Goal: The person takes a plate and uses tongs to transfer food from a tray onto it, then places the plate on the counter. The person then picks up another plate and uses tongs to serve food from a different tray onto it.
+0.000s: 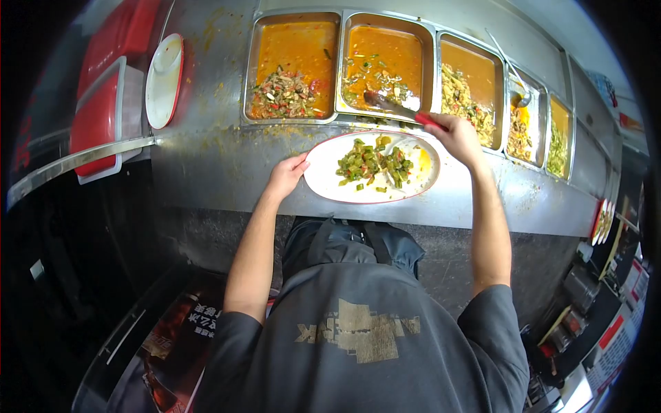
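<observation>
My left hand (284,177) grips the left end of an oval white plate (321,172) with a red rim, thumb over its edge. Chopped green peppers (361,162) lie in the middle of the plate, with an oily yellow smear at its right end. My right hand (457,138) is closed around the red handle of a serving spoon (399,107). The spoon's dark head reaches over the lower part of the second metal pan (339,76), which has orange, oily liquid and scattered green bits in it. The plate sits just in front of this pan.
Left of it, a metal pan (248,82) holds meat and peppers in orange sauce. More food pans continue to the right, one with a metal ladle (513,72). Another oval plate (160,100) and red-and-white bins (103,117) are at the left. Small plates (603,221) stand far right.
</observation>
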{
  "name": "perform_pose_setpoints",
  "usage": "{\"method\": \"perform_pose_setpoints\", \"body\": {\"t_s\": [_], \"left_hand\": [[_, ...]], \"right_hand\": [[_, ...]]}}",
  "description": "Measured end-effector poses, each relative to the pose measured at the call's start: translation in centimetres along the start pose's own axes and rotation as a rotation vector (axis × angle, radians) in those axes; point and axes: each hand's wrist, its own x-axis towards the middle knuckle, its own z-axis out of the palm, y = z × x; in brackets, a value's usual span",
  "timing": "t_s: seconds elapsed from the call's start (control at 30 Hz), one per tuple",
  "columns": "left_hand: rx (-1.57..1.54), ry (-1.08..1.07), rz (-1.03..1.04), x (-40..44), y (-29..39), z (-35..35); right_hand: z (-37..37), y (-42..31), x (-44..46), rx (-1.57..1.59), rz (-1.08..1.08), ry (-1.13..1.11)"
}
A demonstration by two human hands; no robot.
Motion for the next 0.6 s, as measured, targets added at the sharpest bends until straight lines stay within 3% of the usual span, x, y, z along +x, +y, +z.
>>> {"method": "perform_pose_setpoints", "body": {"t_s": [0.07, 0.23, 0.4, 0.5, 0.6], "left_hand": [[0.010, -0.001, 0.005, 0.1, -0.1, 0.0], [-0.006, -0.007, 0.011, 0.2, -0.4, 0.0], [0.020, -0.012, -0.016, -0.2, 0.8, -0.1], [0.010, 0.009, 0.012, 0.1, -0.3, 0.2], [-0.013, 0.018, 0.009, 0.1, -0.5, 0.3]], "right_hand": [[-0.6, -0.5, -2.1, 0.110, -0.035, -0.136], [0.5, -5.7, -5.9, -0.197, -0.159, -0.292], [-1.3, -6.3, -5.1, 0.022, -0.072, -0.189], [-1.2, -5.4, -2.6, -0.107, -0.054, 0.114], [0.4, -4.3, 0.5, -0.324, -0.085, 0.210]]}}
